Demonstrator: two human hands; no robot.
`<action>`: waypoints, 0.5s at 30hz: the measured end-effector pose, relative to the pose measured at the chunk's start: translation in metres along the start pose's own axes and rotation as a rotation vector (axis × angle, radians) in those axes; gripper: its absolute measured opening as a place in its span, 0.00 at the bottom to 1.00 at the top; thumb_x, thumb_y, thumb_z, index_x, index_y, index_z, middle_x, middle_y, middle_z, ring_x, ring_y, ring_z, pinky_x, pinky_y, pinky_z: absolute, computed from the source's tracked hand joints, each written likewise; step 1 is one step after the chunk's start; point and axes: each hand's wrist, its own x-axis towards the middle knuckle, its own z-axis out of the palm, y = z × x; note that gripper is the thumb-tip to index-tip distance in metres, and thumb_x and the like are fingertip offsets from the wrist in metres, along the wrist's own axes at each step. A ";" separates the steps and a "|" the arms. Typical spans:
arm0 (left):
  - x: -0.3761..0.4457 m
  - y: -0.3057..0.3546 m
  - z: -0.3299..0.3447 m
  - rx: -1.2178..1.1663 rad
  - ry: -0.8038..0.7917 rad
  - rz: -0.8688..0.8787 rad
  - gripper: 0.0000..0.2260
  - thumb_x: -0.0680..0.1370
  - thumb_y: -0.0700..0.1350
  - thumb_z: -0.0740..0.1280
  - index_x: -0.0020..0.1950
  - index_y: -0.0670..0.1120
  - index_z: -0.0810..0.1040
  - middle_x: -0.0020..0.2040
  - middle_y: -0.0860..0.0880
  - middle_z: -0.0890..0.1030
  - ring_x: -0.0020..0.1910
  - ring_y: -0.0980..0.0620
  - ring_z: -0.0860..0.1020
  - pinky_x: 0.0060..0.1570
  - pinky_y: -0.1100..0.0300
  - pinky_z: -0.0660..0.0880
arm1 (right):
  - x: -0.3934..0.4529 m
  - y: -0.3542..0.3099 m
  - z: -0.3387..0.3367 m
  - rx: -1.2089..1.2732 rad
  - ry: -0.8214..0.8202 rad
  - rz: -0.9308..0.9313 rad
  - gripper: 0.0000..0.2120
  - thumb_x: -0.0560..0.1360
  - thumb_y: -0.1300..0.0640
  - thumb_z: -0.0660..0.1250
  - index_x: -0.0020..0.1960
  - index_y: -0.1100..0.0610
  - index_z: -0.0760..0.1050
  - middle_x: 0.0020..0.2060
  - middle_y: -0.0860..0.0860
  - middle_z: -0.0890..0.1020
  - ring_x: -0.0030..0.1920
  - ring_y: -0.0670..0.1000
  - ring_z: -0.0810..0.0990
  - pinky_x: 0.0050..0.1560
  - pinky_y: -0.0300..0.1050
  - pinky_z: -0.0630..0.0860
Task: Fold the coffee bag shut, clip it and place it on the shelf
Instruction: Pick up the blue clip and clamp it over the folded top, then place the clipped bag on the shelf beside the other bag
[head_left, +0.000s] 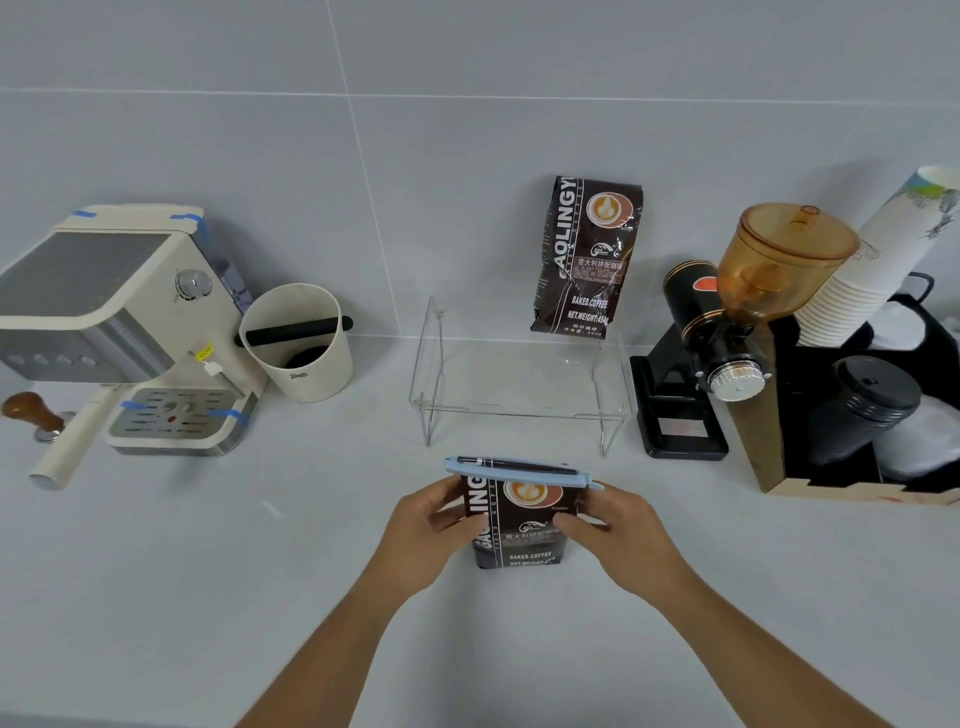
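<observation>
A dark brown coffee bag (519, 525) stands upright on the white counter, its top folded over. A light blue clip (514, 470) is clamped across the fold. My left hand (431, 525) grips the bag's left side and my right hand (613, 525) grips its right side. Behind it stands a clear acrylic shelf (519, 379) on wire legs. A second coffee bag (589, 254) stands on the shelf's back right, leaning against the wall.
An espresso machine (119, 327) with a tamper (36, 410) sits far left, a white knock box (298, 343) beside it. A black grinder (727, 332) with amber hopper, stacked paper cups (872, 265) and a box of lids (857, 415) crowd the right.
</observation>
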 end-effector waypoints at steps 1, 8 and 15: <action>-0.001 -0.005 0.002 0.003 0.013 -0.013 0.21 0.73 0.29 0.70 0.65 0.44 0.77 0.57 0.47 0.85 0.56 0.49 0.83 0.54 0.59 0.79 | 0.000 0.005 0.002 0.009 0.018 0.006 0.16 0.72 0.62 0.73 0.57 0.47 0.81 0.50 0.42 0.86 0.55 0.43 0.82 0.50 0.35 0.79; -0.007 -0.020 0.009 0.069 0.084 0.027 0.16 0.75 0.30 0.69 0.59 0.45 0.81 0.54 0.55 0.86 0.55 0.55 0.83 0.52 0.68 0.77 | 0.000 0.025 0.014 0.103 0.102 0.022 0.14 0.72 0.66 0.72 0.53 0.51 0.82 0.47 0.45 0.87 0.53 0.46 0.84 0.46 0.32 0.78; -0.007 -0.021 0.012 0.114 0.107 0.037 0.13 0.76 0.33 0.68 0.58 0.45 0.82 0.54 0.52 0.86 0.56 0.52 0.83 0.56 0.62 0.78 | -0.001 0.023 0.016 0.179 0.127 0.038 0.16 0.72 0.68 0.72 0.52 0.50 0.81 0.47 0.46 0.88 0.52 0.48 0.84 0.47 0.37 0.80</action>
